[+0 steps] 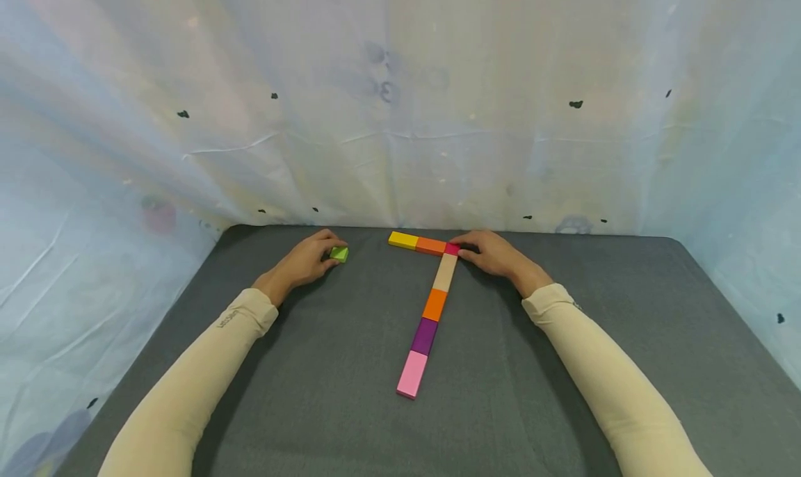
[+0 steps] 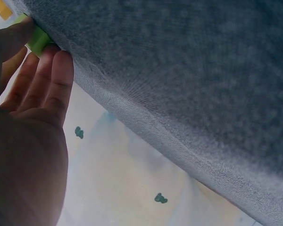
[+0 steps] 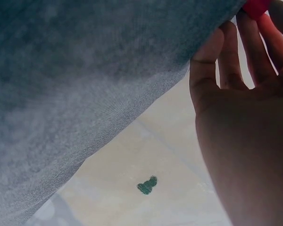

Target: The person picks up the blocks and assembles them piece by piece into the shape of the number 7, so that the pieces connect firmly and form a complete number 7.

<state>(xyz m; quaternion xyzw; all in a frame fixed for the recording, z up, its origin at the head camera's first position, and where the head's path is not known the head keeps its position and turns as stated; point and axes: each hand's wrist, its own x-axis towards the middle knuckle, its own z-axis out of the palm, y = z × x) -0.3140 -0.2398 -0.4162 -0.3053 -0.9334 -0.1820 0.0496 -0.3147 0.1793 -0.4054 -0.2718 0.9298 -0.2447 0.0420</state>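
Observation:
My left hand [image 1: 306,259] pinches a lime green block [image 1: 339,254] between thumb and fingers, low over the table at the far left of the middle. In the left wrist view the green block [image 2: 38,41] shows between thumb and fingertips. My right hand [image 1: 491,253] has thumb and fingers around a crimson block [image 1: 452,249] at the corner of a row of blocks. Left of that corner lie an orange block [image 1: 430,245] and a yellow block [image 1: 403,240]. Toward me run a beige block [image 1: 445,272], another orange block [image 1: 434,304], a purple block [image 1: 425,336] and a pink block [image 1: 411,374], end to end.
A dark grey cloth covers the table [image 1: 300,393]. Just past its far edge hangs a pale patterned curtain [image 1: 388,115] with small dark marks, and it continues along both sides. A gap of bare cloth separates the green block from the yellow one.

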